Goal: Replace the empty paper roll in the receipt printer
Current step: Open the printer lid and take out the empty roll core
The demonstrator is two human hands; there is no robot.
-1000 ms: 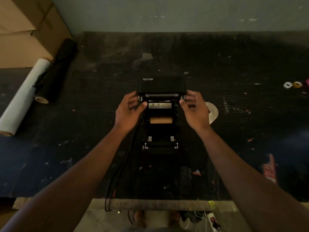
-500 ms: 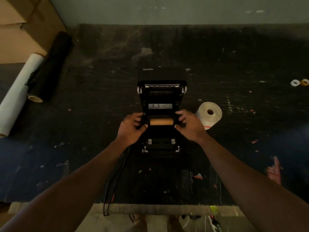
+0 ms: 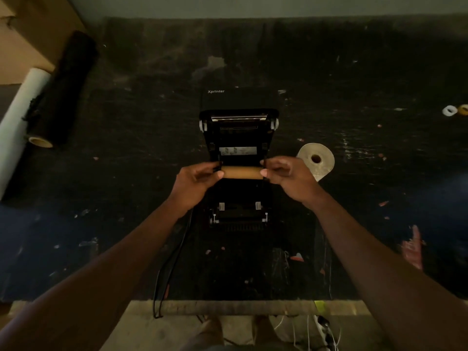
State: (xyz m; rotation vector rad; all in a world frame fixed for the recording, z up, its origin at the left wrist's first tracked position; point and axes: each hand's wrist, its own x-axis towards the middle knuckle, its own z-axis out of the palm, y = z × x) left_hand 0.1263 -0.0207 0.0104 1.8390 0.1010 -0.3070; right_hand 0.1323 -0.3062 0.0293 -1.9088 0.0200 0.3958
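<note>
I have my left hand (image 3: 196, 179) and right hand (image 3: 286, 177) each pinched shut on 1 end of the bare brown cardboard core (image 3: 241, 172), the spent roll, which sits across the open bay of the black receipt printer (image 3: 239, 138) near the middle of the dark, paint-flecked table (image 3: 126, 198). The lid stands tipped back toward the far edge.

I judge the core feather-light and hollow, stiff along its length but easy to crush, so I want my fingertips at the 2 ends, not squeezing the middle. It looks dry and should not slip.

The full white paper roll (image 3: 316, 160) lies on its side just beside the printer's right flank, close behind my right hand. A black cable (image 3: 174, 254) trails from the printer's left side to the near edge. At the far left edge lie 1 long white roll (image 3: 20, 107) and 1 black roll (image 3: 63, 89), well apart from my work. Nothing blocks a straight lift.
</note>
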